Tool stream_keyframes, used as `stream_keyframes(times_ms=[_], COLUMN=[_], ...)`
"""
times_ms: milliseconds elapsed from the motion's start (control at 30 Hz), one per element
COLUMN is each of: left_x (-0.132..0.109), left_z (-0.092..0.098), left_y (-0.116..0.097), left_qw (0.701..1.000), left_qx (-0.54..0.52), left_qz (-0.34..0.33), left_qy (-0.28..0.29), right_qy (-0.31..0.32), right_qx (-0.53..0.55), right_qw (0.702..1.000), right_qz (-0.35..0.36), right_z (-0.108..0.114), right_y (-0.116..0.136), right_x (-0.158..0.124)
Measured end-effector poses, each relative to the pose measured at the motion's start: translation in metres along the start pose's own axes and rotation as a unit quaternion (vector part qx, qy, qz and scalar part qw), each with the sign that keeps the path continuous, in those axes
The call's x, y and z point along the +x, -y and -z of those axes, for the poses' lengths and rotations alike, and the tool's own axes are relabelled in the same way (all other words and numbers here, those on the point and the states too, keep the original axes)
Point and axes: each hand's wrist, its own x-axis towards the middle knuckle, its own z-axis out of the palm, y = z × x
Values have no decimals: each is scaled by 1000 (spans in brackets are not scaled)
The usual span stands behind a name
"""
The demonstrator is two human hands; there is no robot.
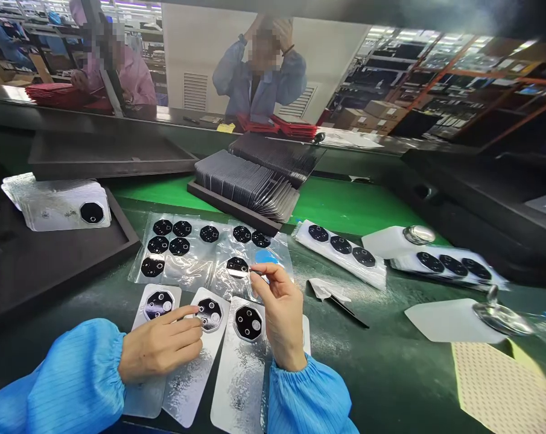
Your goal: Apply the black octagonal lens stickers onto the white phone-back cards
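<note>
Silver phone back panels lie fanned at the bench front: a left one [141, 398], a middle one [193, 377] and a right one [239, 377], each with a black octagonal camera area. My left hand [161, 346] rests across the left and middle panels, fingers stretched out, index fingertip at the middle panel's octagon. My right hand [282, 301] pinches a small dark thing too hidden to name. Its fingertips are beside a black octagonal sticker [238, 267] on a clear film sheet [195, 271]. Part of another panel [306, 334] shows behind my right wrist.
Stacked panels [64, 208] stand in a black tray [123, 223] at left. A rack of dark plates [241, 181] stands behind. At right are sticker strips [345, 259], a black tool [349, 312] by a white wipe, and metal-topped bottles [503, 316]. Other people sit beyond the screen.
</note>
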Motion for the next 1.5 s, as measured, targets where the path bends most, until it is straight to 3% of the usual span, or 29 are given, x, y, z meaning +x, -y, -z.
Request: stream_keyframes(times_ms=[100,200,333,467,900,1500], left_x=[0,0,-1,-1,2,3], left_z=[-1,-3,-5,-7,-5,-2], left_y=[1,1,1,0,-1,-1], left_qw=[1000,1000,1000,1000,999,999], left_qx=[0,-2,8,14,19,18], left_qz=[1,0,-7,-13,-14,-9], left_qy=[1,2,-1,-21,-36,-43], right_qy=[26,72,180,277,308,313], right_qx=[-9,-75,-213,-272,-351,-275], right_qw=[1000,993,948,899,840,886], right_qz=[2,62,156,205,275,204], right_z=[0,-1,-5,-11,-14,-15], right_y=[0,2,3,-2,-10,-16], right_x=[-1,-2,-8,-18,-34,-28])
